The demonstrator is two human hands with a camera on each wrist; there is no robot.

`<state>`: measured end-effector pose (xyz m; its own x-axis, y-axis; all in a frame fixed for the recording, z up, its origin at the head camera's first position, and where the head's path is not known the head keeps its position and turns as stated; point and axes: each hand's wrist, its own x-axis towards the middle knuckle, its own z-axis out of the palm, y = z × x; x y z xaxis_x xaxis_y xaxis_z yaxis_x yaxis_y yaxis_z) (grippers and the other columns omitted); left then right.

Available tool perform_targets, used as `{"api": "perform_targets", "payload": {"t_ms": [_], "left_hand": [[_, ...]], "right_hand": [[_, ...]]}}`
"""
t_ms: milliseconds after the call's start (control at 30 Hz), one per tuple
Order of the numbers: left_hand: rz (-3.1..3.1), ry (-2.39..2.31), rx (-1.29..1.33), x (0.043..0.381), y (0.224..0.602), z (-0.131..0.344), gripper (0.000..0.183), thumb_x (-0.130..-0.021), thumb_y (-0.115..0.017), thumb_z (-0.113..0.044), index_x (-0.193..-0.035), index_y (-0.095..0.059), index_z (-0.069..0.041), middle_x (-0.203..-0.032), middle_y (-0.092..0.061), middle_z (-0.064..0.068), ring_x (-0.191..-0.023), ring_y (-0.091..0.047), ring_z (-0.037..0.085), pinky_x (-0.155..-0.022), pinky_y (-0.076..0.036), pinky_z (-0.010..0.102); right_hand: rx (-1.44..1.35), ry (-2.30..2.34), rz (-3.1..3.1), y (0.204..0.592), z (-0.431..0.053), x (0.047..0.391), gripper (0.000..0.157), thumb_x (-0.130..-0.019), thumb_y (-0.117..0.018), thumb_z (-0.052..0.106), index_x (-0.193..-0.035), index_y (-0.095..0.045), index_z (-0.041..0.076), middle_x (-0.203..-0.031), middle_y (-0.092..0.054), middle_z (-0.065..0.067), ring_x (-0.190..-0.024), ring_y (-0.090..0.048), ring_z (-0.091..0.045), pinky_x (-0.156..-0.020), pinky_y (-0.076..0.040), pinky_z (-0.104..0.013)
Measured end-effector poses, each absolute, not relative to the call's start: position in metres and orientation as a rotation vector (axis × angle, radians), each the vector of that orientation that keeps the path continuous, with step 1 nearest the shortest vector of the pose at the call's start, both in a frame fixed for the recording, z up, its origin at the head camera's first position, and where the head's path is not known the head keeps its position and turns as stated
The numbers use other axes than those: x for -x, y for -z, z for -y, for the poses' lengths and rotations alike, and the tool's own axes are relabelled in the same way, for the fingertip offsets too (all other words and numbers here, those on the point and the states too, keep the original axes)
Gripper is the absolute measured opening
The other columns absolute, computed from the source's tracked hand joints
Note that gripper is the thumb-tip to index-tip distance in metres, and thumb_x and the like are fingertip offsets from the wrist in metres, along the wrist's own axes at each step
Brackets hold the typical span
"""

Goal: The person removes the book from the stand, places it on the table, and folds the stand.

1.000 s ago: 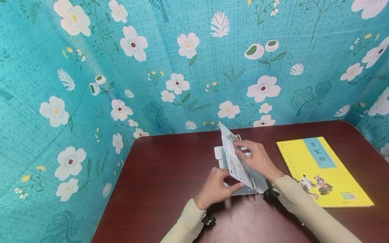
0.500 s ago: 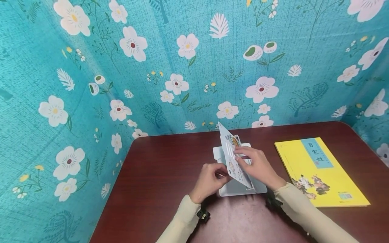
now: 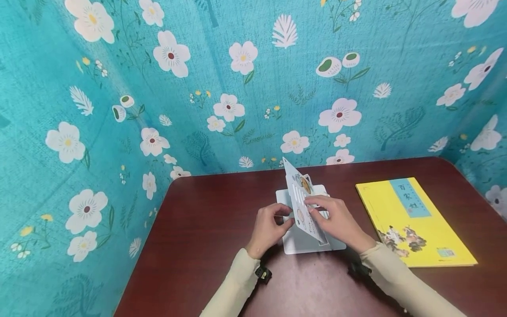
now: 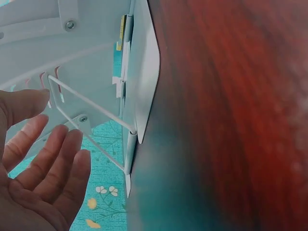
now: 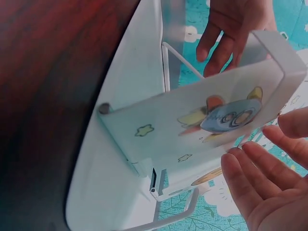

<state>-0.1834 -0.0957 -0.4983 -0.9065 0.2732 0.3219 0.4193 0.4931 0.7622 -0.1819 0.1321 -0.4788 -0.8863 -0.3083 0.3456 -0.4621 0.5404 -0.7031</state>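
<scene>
A white metal book stand stands unfolded on the table, its printed panel [image 3: 298, 189] tilted up from a flat base plate [image 3: 295, 245]. Behind the panel, a wire support [image 4: 91, 103] runs down to the base in the left wrist view. My left hand [image 3: 266, 229] is beside that wire, fingers loosely bent, gripping nothing; whether the thumb touches the wire I cannot tell. On the panel's front face, the nearly straight fingers of my right hand [image 3: 336, 220] rest by its slots. A folded-out ledge [image 5: 279, 53] with cartoon drawings nearby shows in the right wrist view.
A yellow book [image 3: 380, 207] with a blue title label lies flat to the right of the stand. The dark red table [image 3: 214, 220] meets a turquoise flowered cloth [image 3: 253, 105] at the back and left.
My left hand has come away from the panel's lower edge and moved left, behind the panel. The right hand stays on the panel, which keeps nearly the same tilt.
</scene>
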Motion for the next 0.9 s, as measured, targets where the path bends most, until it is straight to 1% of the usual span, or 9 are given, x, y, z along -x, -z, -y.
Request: {"api": "perform_targets", "payload": {"t_ms": [67, 133, 300, 433, 567, 667, 700, 833, 900], "left_hand": [[2.577, 1.373, 0.604, 0.186, 0.499, 0.095, 0.017, -0.087, -0.079, -0.009, -0.104, -0.076, -0.007, -0.1, -0.081, 0.009, -0.091, -0.08, 0.023, -0.079, -0.066, 0.035], [2.591, 1.364, 0.603, 0.187, 0.501, 0.094, 0.018, -0.086, -0.079, -0.009, -0.104, -0.076, -0.008, -0.101, -0.08, 0.008, -0.092, -0.079, 0.021, -0.079, -0.066, 0.034], [2.625, 1.323, 0.613, 0.188, 0.501, 0.092, 0.016, -0.085, -0.08, -0.011, -0.101, -0.076, -0.013, -0.099, -0.08, 0.002, -0.093, -0.079, 0.016, -0.079, -0.065, 0.033], [2.629, 1.366, 0.658, 0.192, 0.501, 0.09, 0.013, -0.086, -0.08, -0.009, -0.097, -0.076, -0.012, -0.096, -0.08, 0.004, -0.092, -0.08, 0.018, -0.081, -0.065, 0.032], [2.652, 1.412, 0.674, 0.195, 0.5, 0.089, 0.012, -0.086, -0.078, -0.006, -0.098, -0.076, -0.009, -0.096, -0.08, 0.007, -0.091, -0.08, 0.021, -0.08, -0.064, 0.024], [2.684, 1.366, 0.67, 0.197, 0.499, 0.089, 0.014, -0.085, -0.077, -0.005, -0.099, -0.078, -0.009, -0.096, -0.081, 0.006, -0.09, -0.08, 0.02, -0.079, -0.063, 0.023], [2.69, 1.346, 0.67, 0.197, 0.498, 0.088, 0.015, -0.085, -0.077, -0.005, -0.099, -0.078, -0.009, -0.095, -0.081, 0.005, -0.09, -0.08, 0.019, -0.078, -0.063, 0.023], [2.699, 1.285, 0.689, 0.199, 0.496, 0.085, 0.017, -0.081, -0.075, -0.003, -0.097, -0.079, -0.009, -0.092, -0.082, 0.005, -0.087, -0.08, 0.017, -0.078, -0.065, 0.032], [2.695, 1.26, 0.696, 0.2, 0.496, 0.083, 0.019, -0.078, -0.075, -0.002, -0.096, -0.079, -0.009, -0.09, -0.082, 0.004, -0.085, -0.08, 0.016, -0.076, -0.065, 0.032]], "right_hand": [[-0.65, -1.258, 2.602, 0.479, -0.133, 0.179, 0.031, -0.095, -0.072, 0.007, -0.126, -0.075, 0.009, -0.131, -0.074, -0.015, -0.116, -0.073, -0.033, -0.09, -0.063, -0.049], [-0.653, -1.24, 2.615, 0.479, -0.133, 0.175, 0.031, -0.095, -0.073, 0.007, -0.127, -0.075, 0.01, -0.131, -0.074, -0.014, -0.116, -0.073, -0.034, -0.09, -0.063, -0.049], [-0.697, -1.152, 2.605, 0.476, -0.133, 0.165, 0.033, -0.094, -0.074, 0.008, -0.127, -0.075, 0.007, -0.129, -0.075, -0.013, -0.116, -0.074, -0.033, -0.092, -0.062, -0.051], [-0.709, -1.103, 2.603, 0.473, -0.133, 0.157, 0.034, -0.094, -0.074, 0.009, -0.128, -0.074, 0.005, -0.127, -0.076, -0.013, -0.115, -0.075, -0.031, -0.093, -0.062, -0.051], [-0.697, -1.101, 2.628, 0.474, -0.133, 0.151, 0.037, -0.094, -0.075, 0.01, -0.131, -0.072, 0.006, -0.129, -0.075, -0.014, -0.116, -0.074, -0.031, -0.093, -0.062, -0.051], [-0.704, -1.09, 2.624, 0.474, -0.133, 0.147, 0.04, -0.094, -0.075, 0.01, -0.134, -0.07, 0.007, -0.131, -0.074, -0.013, -0.119, -0.073, -0.031, -0.093, -0.061, -0.051], [-0.711, -1.078, 2.615, 0.474, -0.133, 0.146, 0.041, -0.094, -0.075, 0.009, -0.134, -0.07, 0.006, -0.131, -0.074, -0.013, -0.119, -0.073, -0.031, -0.093, -0.061, -0.051], [-0.735, -1.03, 2.581, 0.474, -0.135, 0.14, 0.042, -0.092, -0.076, 0.007, -0.134, -0.07, 0.005, -0.132, -0.074, -0.012, -0.119, -0.073, -0.03, -0.091, -0.062, -0.051], [-0.747, -1.004, 2.556, 0.475, -0.135, 0.137, 0.043, -0.091, -0.077, 0.005, -0.133, -0.071, 0.005, -0.131, -0.074, -0.012, -0.118, -0.073, -0.029, -0.089, -0.063, -0.05]]}}
